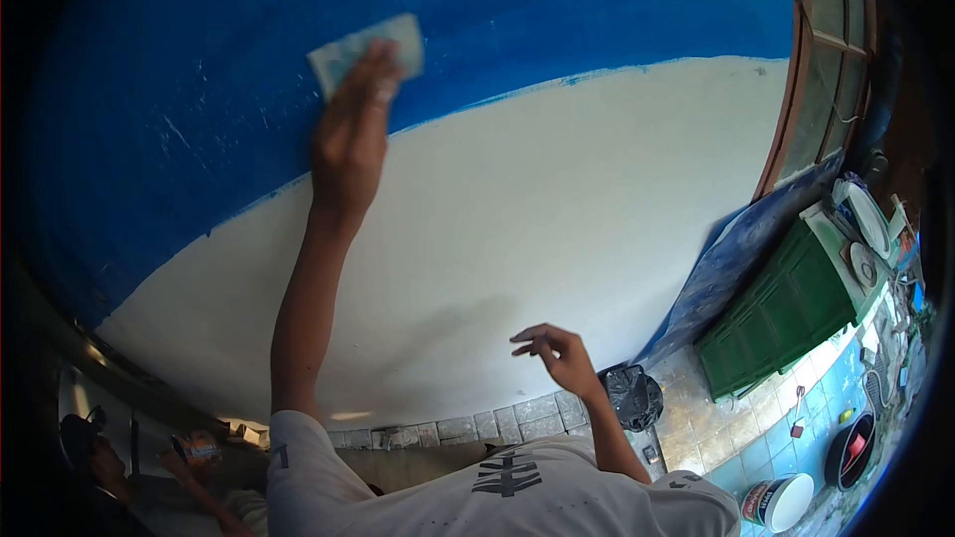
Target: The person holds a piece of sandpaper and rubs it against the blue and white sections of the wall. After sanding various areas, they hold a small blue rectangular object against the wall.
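Observation:
My left hand is raised high against the wall, its fingers pressing a pale sheet flat on the blue painted part. The sheet looks like sandpaper or a cloth; motion blurs it a little. Scratches and white specks mark the blue paint around it. Below the uneven paint edge, the wall is white. Lower down, my right hand hangs in front of the white part, fingers apart and holding nothing.
A framed window is at the upper right. Below it stand a green cabinet, a black plastic bag, a paint bucket and a black basin. Another person is at the lower left.

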Available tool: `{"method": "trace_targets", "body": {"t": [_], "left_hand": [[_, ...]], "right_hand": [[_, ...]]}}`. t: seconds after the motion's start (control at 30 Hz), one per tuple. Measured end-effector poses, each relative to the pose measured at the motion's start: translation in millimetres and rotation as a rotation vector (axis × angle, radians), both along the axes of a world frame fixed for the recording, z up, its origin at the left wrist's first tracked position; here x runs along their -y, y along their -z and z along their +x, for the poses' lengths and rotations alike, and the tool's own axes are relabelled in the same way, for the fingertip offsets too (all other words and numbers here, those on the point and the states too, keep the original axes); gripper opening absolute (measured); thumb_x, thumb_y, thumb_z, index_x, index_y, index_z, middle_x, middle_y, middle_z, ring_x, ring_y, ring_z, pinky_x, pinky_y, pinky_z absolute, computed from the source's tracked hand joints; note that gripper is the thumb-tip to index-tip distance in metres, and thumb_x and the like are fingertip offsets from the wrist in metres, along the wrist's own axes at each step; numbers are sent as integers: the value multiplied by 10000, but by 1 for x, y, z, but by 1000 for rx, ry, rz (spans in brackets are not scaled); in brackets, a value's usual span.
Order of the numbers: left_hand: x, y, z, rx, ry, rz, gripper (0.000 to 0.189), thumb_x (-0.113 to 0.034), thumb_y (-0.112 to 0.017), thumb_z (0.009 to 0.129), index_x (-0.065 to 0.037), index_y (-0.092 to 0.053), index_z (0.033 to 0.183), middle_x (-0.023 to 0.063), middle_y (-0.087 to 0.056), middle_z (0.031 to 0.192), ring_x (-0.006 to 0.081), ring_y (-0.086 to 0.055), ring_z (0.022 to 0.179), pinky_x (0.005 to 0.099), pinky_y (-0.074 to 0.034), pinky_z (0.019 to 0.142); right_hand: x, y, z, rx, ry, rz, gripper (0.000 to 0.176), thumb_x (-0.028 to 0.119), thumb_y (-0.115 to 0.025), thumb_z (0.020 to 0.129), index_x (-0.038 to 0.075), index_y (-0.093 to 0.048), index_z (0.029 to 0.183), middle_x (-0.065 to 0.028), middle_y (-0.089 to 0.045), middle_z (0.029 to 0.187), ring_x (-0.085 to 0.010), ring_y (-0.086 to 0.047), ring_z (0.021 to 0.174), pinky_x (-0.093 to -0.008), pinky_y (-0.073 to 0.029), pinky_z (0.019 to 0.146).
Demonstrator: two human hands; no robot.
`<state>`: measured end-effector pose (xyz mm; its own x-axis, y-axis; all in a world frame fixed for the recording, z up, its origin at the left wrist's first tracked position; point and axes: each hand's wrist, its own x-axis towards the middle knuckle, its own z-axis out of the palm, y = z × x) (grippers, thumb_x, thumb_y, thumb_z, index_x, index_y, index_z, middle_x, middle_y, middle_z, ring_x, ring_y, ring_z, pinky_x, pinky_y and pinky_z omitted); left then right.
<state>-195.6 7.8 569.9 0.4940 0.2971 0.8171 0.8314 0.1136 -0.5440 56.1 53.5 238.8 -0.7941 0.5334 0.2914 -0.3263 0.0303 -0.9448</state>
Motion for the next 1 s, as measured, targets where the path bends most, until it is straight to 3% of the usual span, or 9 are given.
{"method": "trace_targets", "body": {"t": [0.1, 0.13, 0.37, 0.47, 0.6, 0.67, 0.77, 0.87, 1.0], "left_hand": [[-7, -8, -2, -50, -3, -1, 420, -9, -639, 982, -45, -596, 1398, 135, -660, 1367, 320, -587, 1327, 449, -517, 1098], [-6, -15, -9, 47, -8, 78, 477, -39, -657, 977, -65, -562, 1443, 112, -636, 1403, 322, -563, 1352, 461, -503, 1113], [3, -22, -5, -36, -185, 7, 354, -53, -615, 1005, -70, -646, 1357, 120, -623, 1419, 352, -486, 1412, 475, -505, 1100], [7, -31, -15, 44, -123, 146, 357, -39, -606, 1006, -76, -643, 1359, 123, -624, 1416, 346, -491, 1408, 482, -503, 1106], [11, -24, -16, 27, -115, 70, 385, -26, -611, 1000, -85, -626, 1379, 104, -612, 1434, 311, -502, 1407, 465, -483, 1137], [10, -19, -13, -84, -122, -98, 419, -26, -649, 975, -92, -619, 1387, 103, -610, 1437, 305, -507, 1404, 463, -485, 1138], [10, -16, -8, -56, -76, -151, 408, -37, -660, 972, -73, -630, 1377, 128, -625, 1417, 335, -504, 1402, 488, -483, 1127], [17, -26, -15, -7, -94, -41, 477, -106, -740, 917, -114, -629, 1381, 80, -614, 1437, 275, -517, 1400, 445, -475, 1152], [17, -25, -14, -100, -139, -133, 460, -104, -729, 919, -119, -641, 1370, 73, -620, 1430, 274, -506, 1410, 439, -469, 1158]], "right_hand": [[11, 12, 6, 104, -56, 56, 245, -29, -463, 1036, -24, -681, 1148, -126, -734, 1130, -243, -760, 995, -328, -586, 856], [11, 11, 8, 149, -82, 82, 237, -17, -482, 1037, -11, -682, 1164, -117, -743, 1123, -237, -762, 987, -330, -592, 853], [0, 7, 10, 167, -75, 161, 217, -9, -513, 1040, -33, -678, 1179, -119, -740, 1113, -223, -743, 1001, -336, -596, 897], [0, 14, 6, 144, -52, 141, 213, 6, -520, 1040, -21, -678, 1181, -127, -748, 1105, -223, -749, 987, -338, -602, 879], [10, 14, 2, 145, -80, 131, 211, 24, -522, 1045, -9, -678, 1184, -131, -754, 1095, -225, -754, 984, -340, -607, 866], [15, 16, -1, 141, -111, 146, 211, 26, -519, 1048, -10, -677, 1183, -129, -753, 1096, -225, -753, 988, -341, -606, 870], [21, 17, -5, 146, -153, 169, 210, 29, -513, 1053, -14, -675, 1181, -126, -751, 1099, -225, -752, 997, -342, -605, 877], [23, 18, -3, 152, -168, 168, 209, 33, -510, 1056, -17, -672, 1179, -126, -749, 1104, -225, -751, 1002, -343, -604, 882], [25, 19, -3, 151, -183, 167, 208, 42, -512, 1060, -21, -665, 1185, -126, -746, 1109, -227, -750, 1002, -344, -604, 883]]}}
